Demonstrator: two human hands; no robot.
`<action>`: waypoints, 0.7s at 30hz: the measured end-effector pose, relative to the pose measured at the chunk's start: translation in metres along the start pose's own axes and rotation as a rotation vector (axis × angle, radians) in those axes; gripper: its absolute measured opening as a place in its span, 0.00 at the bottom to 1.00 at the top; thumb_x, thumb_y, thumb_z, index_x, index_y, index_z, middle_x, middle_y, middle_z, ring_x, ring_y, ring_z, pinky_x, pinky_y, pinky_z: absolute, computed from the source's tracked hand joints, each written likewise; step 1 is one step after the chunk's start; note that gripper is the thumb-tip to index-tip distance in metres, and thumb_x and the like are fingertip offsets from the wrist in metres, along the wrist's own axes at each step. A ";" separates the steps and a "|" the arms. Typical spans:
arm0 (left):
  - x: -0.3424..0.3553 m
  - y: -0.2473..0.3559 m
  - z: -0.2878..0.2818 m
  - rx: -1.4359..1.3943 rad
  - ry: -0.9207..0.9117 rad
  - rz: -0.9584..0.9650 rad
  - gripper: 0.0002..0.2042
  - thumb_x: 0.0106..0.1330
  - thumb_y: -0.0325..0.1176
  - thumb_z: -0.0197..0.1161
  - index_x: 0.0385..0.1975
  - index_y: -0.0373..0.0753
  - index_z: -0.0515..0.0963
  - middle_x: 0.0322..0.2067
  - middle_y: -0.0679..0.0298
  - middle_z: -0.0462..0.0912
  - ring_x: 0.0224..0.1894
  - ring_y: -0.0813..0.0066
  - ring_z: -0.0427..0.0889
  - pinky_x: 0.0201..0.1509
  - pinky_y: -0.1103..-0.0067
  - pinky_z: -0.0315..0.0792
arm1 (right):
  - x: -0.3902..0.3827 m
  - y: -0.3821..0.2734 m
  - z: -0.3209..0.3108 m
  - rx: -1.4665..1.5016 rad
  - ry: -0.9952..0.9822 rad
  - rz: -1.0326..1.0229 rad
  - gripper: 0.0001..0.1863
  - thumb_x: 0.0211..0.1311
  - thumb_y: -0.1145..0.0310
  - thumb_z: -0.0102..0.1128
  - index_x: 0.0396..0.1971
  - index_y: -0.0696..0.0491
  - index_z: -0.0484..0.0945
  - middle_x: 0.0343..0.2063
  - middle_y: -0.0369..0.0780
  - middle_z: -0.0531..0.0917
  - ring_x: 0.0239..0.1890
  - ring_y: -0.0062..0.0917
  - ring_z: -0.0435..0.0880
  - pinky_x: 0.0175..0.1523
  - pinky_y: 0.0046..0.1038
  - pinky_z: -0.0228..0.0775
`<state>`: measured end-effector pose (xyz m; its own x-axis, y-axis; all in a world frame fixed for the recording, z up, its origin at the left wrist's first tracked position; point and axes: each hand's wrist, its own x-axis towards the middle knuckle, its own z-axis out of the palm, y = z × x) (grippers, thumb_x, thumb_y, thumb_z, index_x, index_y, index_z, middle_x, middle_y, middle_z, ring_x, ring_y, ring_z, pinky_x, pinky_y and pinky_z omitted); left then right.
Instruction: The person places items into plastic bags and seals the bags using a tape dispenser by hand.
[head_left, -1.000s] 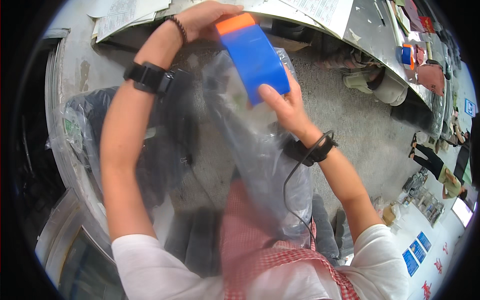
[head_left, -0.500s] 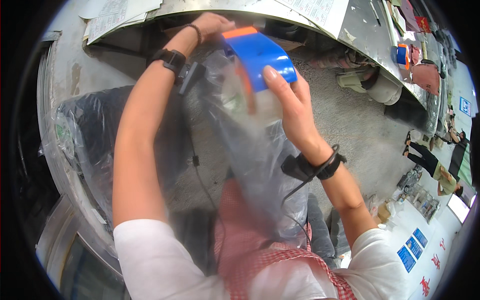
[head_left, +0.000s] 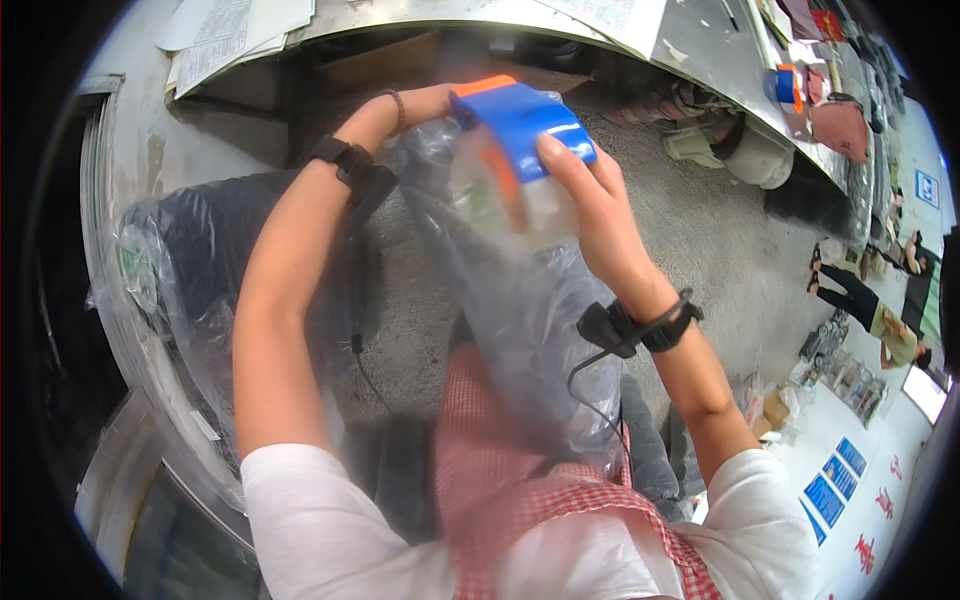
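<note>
My right hand [head_left: 592,185] is closed round a blue and orange tape dispenser [head_left: 530,122], its thumb on the blue cover. A roll of clear tape [head_left: 545,212] sits in the dispenser, blurred by motion. My left hand [head_left: 428,104] is at the dispenser's orange front end; its fingers are hidden behind it. Under the dispenser, a clear plastic bag [head_left: 490,290] with greyish contents stretches from beneath my hands down to my lap. The front of the dispenser is close to the bag's far end, but whether they touch I cannot tell.
A dark bundle in clear plastic [head_left: 200,260] lies on the left. Ahead is a table [head_left: 700,50] with papers [head_left: 240,35] and a second tape dispenser [head_left: 787,88]. A white bucket [head_left: 760,155] is below its edge. Another person [head_left: 880,315] is far right.
My left hand has come down and nearer, to the dispenser's front end. My right hand and the dispenser have shifted slightly nearer and to the right.
</note>
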<state>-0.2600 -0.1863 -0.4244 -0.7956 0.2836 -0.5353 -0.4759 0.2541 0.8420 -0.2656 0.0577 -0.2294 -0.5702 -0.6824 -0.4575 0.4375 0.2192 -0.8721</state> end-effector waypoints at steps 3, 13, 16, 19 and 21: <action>0.002 0.009 0.001 0.192 0.137 0.041 0.26 0.72 0.53 0.45 0.63 0.44 0.68 0.57 0.61 0.75 0.60 0.70 0.71 0.66 0.74 0.62 | -0.067 -0.002 -0.003 -0.031 0.030 0.043 0.22 0.65 0.57 0.59 0.48 0.60 0.71 0.35 0.40 0.80 0.34 0.20 0.81 0.39 0.23 0.73; -0.037 0.072 0.118 1.044 1.002 0.099 0.29 0.71 0.56 0.39 0.64 0.45 0.65 0.60 0.52 0.70 0.65 0.57 0.64 0.68 0.60 0.54 | -0.218 0.076 -0.058 -0.358 0.056 0.102 0.27 0.63 0.61 0.60 0.57 0.60 0.68 0.45 0.41 0.79 0.46 0.22 0.76 0.53 0.27 0.70; -0.064 0.064 0.165 0.855 1.067 0.413 0.20 0.68 0.37 0.50 0.58 0.38 0.71 0.61 0.51 0.69 0.65 0.55 0.63 0.67 0.61 0.55 | -0.185 0.073 -0.071 -0.148 0.085 0.153 0.27 0.63 0.59 0.61 0.56 0.60 0.69 0.45 0.39 0.79 0.45 0.21 0.76 0.52 0.27 0.70; -0.127 0.059 0.278 0.668 1.109 0.689 0.11 0.59 0.27 0.58 0.40 0.31 0.75 0.43 0.46 0.76 0.48 0.50 0.74 0.54 0.58 0.65 | -0.161 0.064 -0.072 -0.170 0.062 -0.031 0.25 0.63 0.56 0.62 0.51 0.60 0.71 0.41 0.39 0.80 0.39 0.19 0.79 0.44 0.23 0.73; -0.159 0.043 0.359 0.479 0.676 0.844 0.10 0.52 0.23 0.56 0.34 0.34 0.79 0.38 0.51 0.80 0.40 0.51 0.77 0.49 0.61 0.70 | -0.148 0.066 -0.066 -0.149 0.030 -0.036 0.24 0.63 0.55 0.62 0.48 0.60 0.72 0.37 0.39 0.81 0.34 0.20 0.80 0.40 0.22 0.74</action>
<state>-0.0191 0.1112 -0.3274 -0.8961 0.0176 0.4435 0.3699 0.5821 0.7241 -0.1981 0.2189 -0.2309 -0.6052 -0.6708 -0.4287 0.3099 0.2975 -0.9030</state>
